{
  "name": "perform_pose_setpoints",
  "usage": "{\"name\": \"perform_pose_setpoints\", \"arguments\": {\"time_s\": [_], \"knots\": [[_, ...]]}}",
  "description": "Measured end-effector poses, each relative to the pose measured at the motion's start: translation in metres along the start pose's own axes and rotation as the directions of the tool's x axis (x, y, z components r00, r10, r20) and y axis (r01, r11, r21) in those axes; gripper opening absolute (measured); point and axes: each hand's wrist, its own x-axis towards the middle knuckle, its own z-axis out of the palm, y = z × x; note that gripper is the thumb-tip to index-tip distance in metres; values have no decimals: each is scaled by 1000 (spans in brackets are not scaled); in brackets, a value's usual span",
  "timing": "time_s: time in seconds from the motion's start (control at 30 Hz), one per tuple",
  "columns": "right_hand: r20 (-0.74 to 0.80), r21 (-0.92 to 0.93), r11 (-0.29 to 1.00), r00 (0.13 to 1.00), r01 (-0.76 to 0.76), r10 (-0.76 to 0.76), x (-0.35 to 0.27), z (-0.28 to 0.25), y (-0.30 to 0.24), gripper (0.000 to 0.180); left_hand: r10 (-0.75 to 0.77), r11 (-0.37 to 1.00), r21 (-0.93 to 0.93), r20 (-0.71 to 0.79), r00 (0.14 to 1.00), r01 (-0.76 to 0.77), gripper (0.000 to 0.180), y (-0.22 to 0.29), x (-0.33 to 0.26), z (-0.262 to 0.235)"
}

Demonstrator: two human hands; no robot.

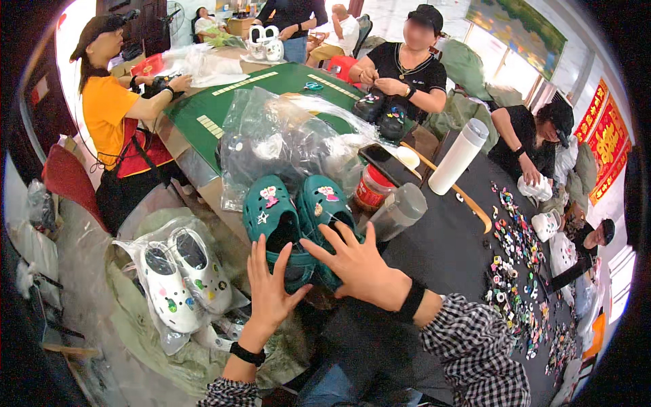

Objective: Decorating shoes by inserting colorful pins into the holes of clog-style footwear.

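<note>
A pair of dark green clogs (260, 216) sits in front of me at the table's edge, toes pointing away. Pink figure charms and a white star charm decorate their tops. At the heel of the left clog is my left hand (270, 288), fingers stretched upward and thumb apart. My right hand (363, 268) spreads its fingers over the heel of the right clog. Both hands are open and seem to touch the heels lightly, though firm contact is hard to tell. Just beyond the toes lies a heap of clear plastic bags (268, 142).
A red-lidded jar (373, 188), a clear tumbler (401, 209), a phone (388, 163) and a white bottle (459, 156) stand or lie to the right. Many loose charms (512, 271) cover the dark tabletop. Bagged white clogs (166, 285) rest at lower left. Several co-workers sit around.
</note>
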Motion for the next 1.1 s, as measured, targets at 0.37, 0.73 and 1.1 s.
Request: {"name": "perform_pose_setpoints", "arguments": {"time_s": [0.37,0.73,1.1], "knots": [[-61,-2,995,993,103,-103,41,37,30,75,-20,1000,-17,81,997,21,88,-14,36,2],[-323,131,963,908,-237,267,155,111,64,49,-79,995,60,0,997,79,86,-91,161,55],[-209,375,927,975,16,68,102,72,18,81,-125,987,102,-10,992,125,90,-88,155,58]]}}
